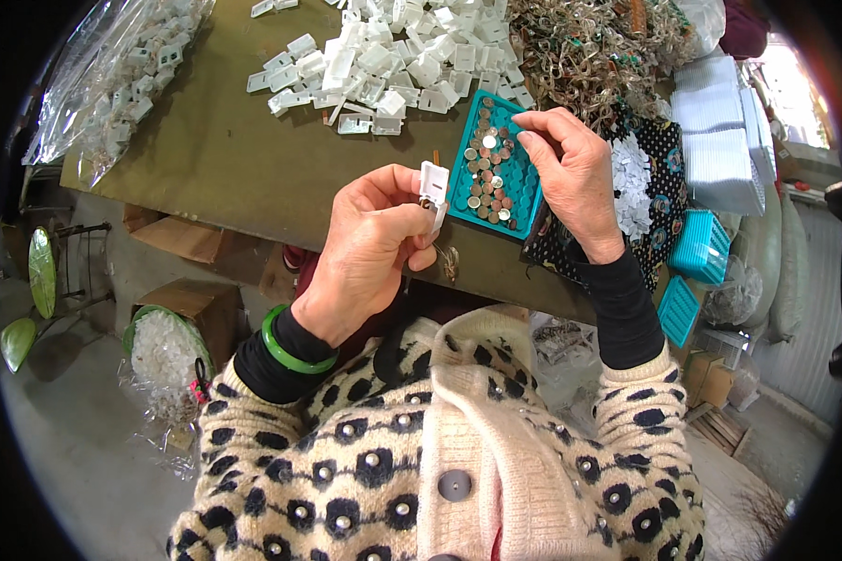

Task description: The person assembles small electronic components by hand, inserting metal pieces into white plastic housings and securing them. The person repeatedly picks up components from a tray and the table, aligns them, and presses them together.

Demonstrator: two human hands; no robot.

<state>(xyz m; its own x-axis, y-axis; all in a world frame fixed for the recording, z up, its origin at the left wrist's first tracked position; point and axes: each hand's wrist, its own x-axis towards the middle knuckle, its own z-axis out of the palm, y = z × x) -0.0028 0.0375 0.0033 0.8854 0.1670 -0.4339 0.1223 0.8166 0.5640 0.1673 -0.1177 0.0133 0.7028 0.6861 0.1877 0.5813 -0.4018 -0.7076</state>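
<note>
My left hand (pixel 370 248) grips a small white plastic housing (pixel 433 184) between thumb and fingers, just left of a teal tray (pixel 524 187). The tray holds several small round metal discs (pixel 486 168), coppery and silvery. My right hand (pixel 575 173) hovers over the tray's right edge with its fingertips pinched together above the discs; whether a disc sits between them I cannot tell. A green bangle (pixel 290 351) circles my left wrist.
A heap of white plastic housings (pixel 393 56) covers the olive table (pixel 215 159) at the back. Beside it lie a tangle of metal clips (pixel 589 47), a clear bag of parts (pixel 122 75), a black patterned cloth (pixel 655 206) with white pieces, and teal baskets (pixel 700 248). Cardboard boxes (pixel 196 309) stand on the floor.
</note>
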